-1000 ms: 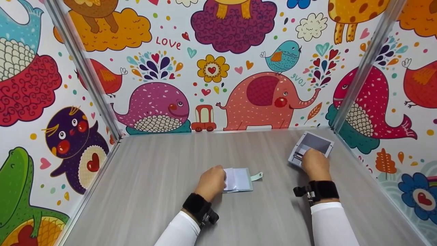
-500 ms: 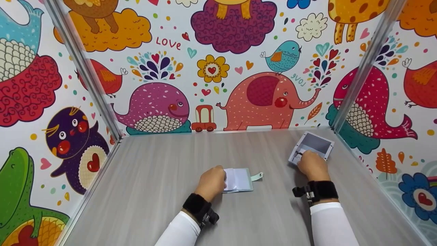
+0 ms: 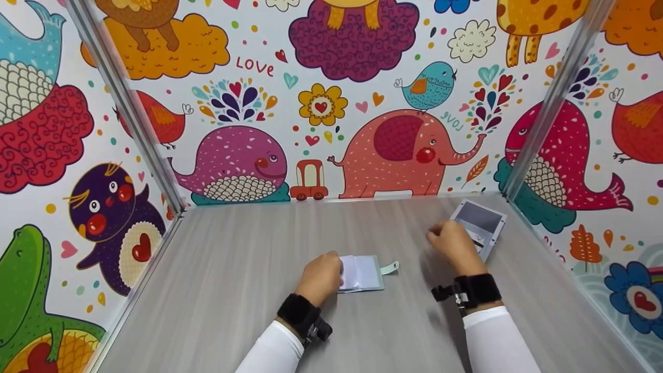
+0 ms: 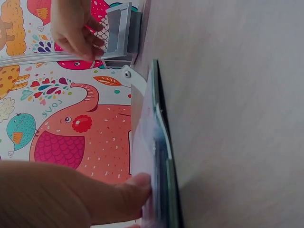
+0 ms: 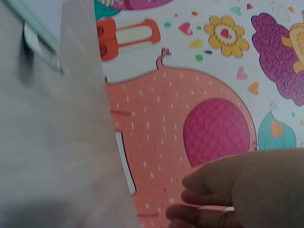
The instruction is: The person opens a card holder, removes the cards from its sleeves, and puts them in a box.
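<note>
My left hand (image 3: 320,274) grips the left part of a pale green card holder (image 3: 379,280), which lies open on the table. In the left wrist view the thumb presses against the clear sleeves of the card holder (image 4: 148,123). Its snap strap (image 3: 390,268) sticks out to the right. My right hand (image 3: 453,241) is above the table, overlapping the left side of a grey-white box (image 3: 497,239). Its fingers (image 5: 190,214) are loosely curled, and nothing shows between them. Inside the box lie flat card-like pieces (image 3: 479,237), one with a black stripe, partly hidden by the hand.
The wood-grain table (image 3: 238,269) is enclosed by walls with cartoon animal prints (image 3: 404,155). Metal corner posts (image 3: 559,98) stand where the walls meet. The box sits tilted near the back right corner.
My right hand has come out of the box and moved left, uncovering more of the box's inside. The left hand and the card holder stay in place.
</note>
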Tool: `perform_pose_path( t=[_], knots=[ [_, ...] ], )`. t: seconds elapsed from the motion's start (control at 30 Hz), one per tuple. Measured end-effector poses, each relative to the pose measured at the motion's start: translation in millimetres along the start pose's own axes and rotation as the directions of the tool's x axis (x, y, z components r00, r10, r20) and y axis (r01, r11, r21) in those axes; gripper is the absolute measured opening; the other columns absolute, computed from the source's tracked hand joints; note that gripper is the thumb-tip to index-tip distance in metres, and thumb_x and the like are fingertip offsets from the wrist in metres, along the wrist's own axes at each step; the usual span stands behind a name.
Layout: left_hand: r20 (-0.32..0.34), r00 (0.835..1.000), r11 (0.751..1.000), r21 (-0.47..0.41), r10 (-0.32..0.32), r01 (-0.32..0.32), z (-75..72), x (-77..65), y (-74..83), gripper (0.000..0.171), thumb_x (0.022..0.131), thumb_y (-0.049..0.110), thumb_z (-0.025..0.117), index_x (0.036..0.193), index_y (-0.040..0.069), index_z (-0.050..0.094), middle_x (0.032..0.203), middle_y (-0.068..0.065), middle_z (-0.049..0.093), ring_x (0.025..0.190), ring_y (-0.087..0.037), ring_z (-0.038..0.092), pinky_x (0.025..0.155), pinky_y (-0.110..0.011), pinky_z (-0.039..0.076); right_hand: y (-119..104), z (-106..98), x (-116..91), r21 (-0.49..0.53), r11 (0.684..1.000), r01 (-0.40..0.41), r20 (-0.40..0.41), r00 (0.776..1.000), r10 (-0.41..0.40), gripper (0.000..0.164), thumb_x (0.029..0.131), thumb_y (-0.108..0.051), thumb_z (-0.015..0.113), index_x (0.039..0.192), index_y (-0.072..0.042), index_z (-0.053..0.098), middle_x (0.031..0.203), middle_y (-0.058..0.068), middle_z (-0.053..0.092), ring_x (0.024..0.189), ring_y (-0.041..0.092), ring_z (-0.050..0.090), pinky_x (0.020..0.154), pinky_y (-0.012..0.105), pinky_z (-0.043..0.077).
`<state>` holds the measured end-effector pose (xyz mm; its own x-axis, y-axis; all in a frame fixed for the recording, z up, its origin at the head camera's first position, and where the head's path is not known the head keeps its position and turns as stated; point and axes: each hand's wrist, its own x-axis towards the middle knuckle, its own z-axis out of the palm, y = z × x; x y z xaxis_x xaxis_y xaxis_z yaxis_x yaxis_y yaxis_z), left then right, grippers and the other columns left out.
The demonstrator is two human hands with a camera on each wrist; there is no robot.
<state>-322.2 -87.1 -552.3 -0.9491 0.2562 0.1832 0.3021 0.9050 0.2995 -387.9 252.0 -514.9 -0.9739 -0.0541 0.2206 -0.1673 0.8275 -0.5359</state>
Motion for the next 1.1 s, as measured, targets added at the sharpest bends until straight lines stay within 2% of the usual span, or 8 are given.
perform_pose_path(
  t=[0.13, 0.27, 0.4, 0.57, 0.83, 1.0, 1.1],
  knots=[
    [-0.001, 1.0, 1.0, 0.003, 0.001, -0.001, 1.7, 0.5, -1.1, 0.019, 0.082, 0.006, 0.094, 0.082, 0.007, 0.075, 0.088, -0.006, 0.072, 0.082, -0.027, 0.072, 0.075, -0.044, 0.062, -15.7, 18.1, 1.0, 0.141, 0.989, 0.048, 0.046, 0.997, -0.055, 0.02, 0.1, -0.011, 0.076, 0.107, 0.005, 0.085, 0.102, 0.022, 0.085, 0.093, 0.034, 0.078, 0.088, 0.048, 0.062],
    [-0.004, 1.0, 1.0, 0.005, 0.004, -0.004, 1.6, 0.1, -1.6, 0.018, 0.082, 0.006, 0.094, 0.081, 0.007, 0.076, 0.088, -0.006, 0.072, 0.082, -0.027, 0.073, 0.074, -0.043, 0.062, -33.9, 34.4, -2.9, 0.276, 0.961, -0.009, 0.154, 0.988, -0.035, 0.022, 0.102, -0.013, 0.076, 0.114, 0.004, 0.084, 0.1, 0.016, 0.084, 0.089, 0.023, 0.075, 0.077, 0.03, 0.059],
    [-0.009, 1.0, 1.0, 0.003, 0.008, -0.008, 0.6, -0.2, -1.6, 0.018, 0.08, 0.006, 0.094, 0.081, 0.008, 0.076, 0.088, -0.005, 0.073, 0.083, -0.028, 0.073, 0.074, -0.044, 0.062, -49.4, 51.4, -8.7, 0.348, 0.937, -0.038, 0.266, 0.962, -0.06, 0.025, 0.104, -0.013, 0.075, 0.119, 0.005, 0.082, 0.1, 0.013, 0.083, 0.087, 0.019, 0.075, 0.072, 0.024, 0.058],
    [0.0, 1.0, 1.0, 0.003, 0.001, -0.001, 1.1, 0.6, -1.7, 0.018, 0.082, 0.006, 0.094, 0.082, 0.008, 0.076, 0.088, -0.006, 0.073, 0.083, -0.028, 0.073, 0.075, -0.044, 0.062, -61.4, 69.7, -15.1, 0.34, 0.94, 0.019, 0.304, 0.944, -0.129, 0.022, 0.101, -0.012, 0.076, 0.115, 0.004, 0.084, 0.096, 0.008, 0.082, 0.08, 0.011, 0.069, 0.07, 0.024, 0.056],
    [0.026, 1.0, 1.0, 0.022, -0.007, 0.006, 0.7, 1.6, -1.2, 0.015, 0.085, 0.009, 0.094, 0.086, 0.007, 0.079, 0.092, -0.006, 0.073, 0.086, -0.029, 0.074, 0.077, -0.045, 0.062, -70.9, 88.3, -23.8, 0.283, 0.948, 0.144, 0.324, 0.916, -0.236, 0.012, 0.1, -0.011, 0.081, 0.105, 0.0, 0.085, 0.093, 0.007, 0.082, 0.082, 0.01, 0.067, 0.076, 0.029, 0.058],
    [0.028, 1.0, 0.999, 0.032, 0.003, -0.004, 1.0, 1.2, -1.2, 0.015, 0.086, 0.009, 0.093, 0.086, 0.007, 0.079, 0.093, -0.006, 0.073, 0.085, -0.028, 0.074, 0.077, -0.044, 0.062, -72.7, 90.5, -26.5, 0.252, 0.958, 0.136, 0.324, 0.921, -0.216, 0.008, 0.1, -0.01, 0.082, 0.103, -0.003, 0.086, 0.094, 0.006, 0.083, 0.083, 0.012, 0.068, 0.078, 0.031, 0.061],
    [0.016, 1.0, 0.999, 0.034, 0.013, -0.013, 1.5, 1.2, -1.4, 0.011, 0.089, 0.005, 0.088, 0.086, 0.007, 0.078, 0.092, -0.006, 0.073, 0.083, -0.027, 0.073, 0.076, -0.044, 0.062, -72.9, 91.2, -26.4, 0.244, 0.961, 0.134, 0.319, 0.924, -0.21, 0.007, 0.1, -0.009, 0.082, 0.102, -0.004, 0.085, 0.094, 0.005, 0.082, 0.082, 0.013, 0.067, 0.076, 0.031, 0.06]
  ],
)
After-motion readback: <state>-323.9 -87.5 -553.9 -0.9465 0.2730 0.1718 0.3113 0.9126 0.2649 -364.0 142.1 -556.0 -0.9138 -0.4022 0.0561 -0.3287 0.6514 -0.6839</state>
